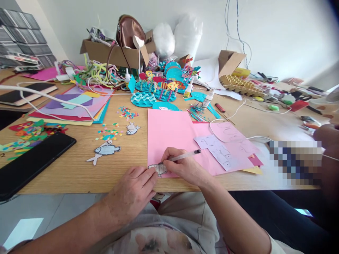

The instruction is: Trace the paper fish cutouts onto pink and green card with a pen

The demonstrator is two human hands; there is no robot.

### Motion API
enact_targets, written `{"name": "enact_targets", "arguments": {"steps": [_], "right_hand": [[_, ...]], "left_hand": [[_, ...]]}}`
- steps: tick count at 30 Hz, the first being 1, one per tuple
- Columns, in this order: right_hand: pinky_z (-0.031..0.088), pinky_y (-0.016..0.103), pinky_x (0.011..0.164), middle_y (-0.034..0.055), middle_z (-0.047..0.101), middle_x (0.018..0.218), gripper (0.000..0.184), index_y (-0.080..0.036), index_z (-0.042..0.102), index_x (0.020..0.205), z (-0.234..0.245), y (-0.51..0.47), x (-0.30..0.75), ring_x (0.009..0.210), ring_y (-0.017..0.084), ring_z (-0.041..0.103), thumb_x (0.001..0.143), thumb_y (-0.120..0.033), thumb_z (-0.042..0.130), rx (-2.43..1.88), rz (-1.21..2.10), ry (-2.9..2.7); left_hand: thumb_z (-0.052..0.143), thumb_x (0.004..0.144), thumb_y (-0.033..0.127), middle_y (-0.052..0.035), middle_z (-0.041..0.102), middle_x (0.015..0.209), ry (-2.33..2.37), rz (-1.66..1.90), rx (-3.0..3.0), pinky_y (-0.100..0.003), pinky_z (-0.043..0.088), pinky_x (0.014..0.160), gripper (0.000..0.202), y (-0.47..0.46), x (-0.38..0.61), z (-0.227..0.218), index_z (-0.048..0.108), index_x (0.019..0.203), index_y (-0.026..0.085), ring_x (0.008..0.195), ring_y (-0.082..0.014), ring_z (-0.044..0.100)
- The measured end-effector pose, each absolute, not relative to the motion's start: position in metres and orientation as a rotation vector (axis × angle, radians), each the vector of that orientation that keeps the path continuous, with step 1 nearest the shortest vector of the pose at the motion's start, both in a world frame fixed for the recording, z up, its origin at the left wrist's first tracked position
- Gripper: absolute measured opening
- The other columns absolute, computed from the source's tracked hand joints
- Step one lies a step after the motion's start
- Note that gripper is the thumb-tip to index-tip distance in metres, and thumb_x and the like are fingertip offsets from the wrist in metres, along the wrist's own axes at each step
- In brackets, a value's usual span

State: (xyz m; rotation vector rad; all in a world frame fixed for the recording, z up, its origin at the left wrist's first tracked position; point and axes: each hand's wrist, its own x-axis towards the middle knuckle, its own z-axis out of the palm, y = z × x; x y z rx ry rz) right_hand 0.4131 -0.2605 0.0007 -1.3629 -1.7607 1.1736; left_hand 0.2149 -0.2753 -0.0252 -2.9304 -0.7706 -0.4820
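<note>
Left hand (132, 190), fingers together, pins small grey paper fish cutout (159, 169) at pink paper sheet's (169, 134) 6 o'clock edge. Right hand (185, 168) clamped on clear plastic pen (185, 155). Press firmly, keep tip hugging outline, I'd say.

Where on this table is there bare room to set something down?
Bare wood lies along the near edge between the phone and the left hand, below the fish cutout. The upper pink sheet is bare too. Wood right of the lighter is open but crossed by a cable. The far side, around the blue crafts, is crowded.
</note>
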Motion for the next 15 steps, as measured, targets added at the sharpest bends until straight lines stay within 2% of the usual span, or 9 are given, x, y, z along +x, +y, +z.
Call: {"name": "enact_targets", "arguments": {"steps": [7, 15], "right_hand": [[0.033, 0.019, 0.049, -0.0048, 0.051, 0.062, 0.011, -0.017, 0.054, 0.072, -0.0022, -0.2618, 0.4136, 0.056, 0.008, 0.044, 0.074, -0.009, 0.047, -1.354, 1.134, -1.78], [0.033, 0.019, 0.049, -0.0046, 0.052, 0.061, 0.01, -0.017, 0.055, 0.071, 0.0008, -0.2614, 0.412, 0.055, 0.008, 0.044, 0.072, -0.009, 0.048, -1.369, 1.111, -1.776]], "left_hand": [[0.057, 0.083, 0.021, -0.0092, 0.064, 0.106, -0.775, -0.506, -2.946, -0.039, 0.044, 0.084, 0.032, -0.2738, 0.2186, -0.0203, 0.056, 0.112, 0.01, 0.096, -0.0242, 0.056], [0.053, 0.084, 0.019, -0.0115, 0.064, 0.112, -0.692, -0.551, -2.941, -0.038, 0.043, 0.087, 0.03, -0.2715, 0.2204, -0.0208, 0.058, 0.112, 0.009, 0.1, -0.0244, 0.057]]}}
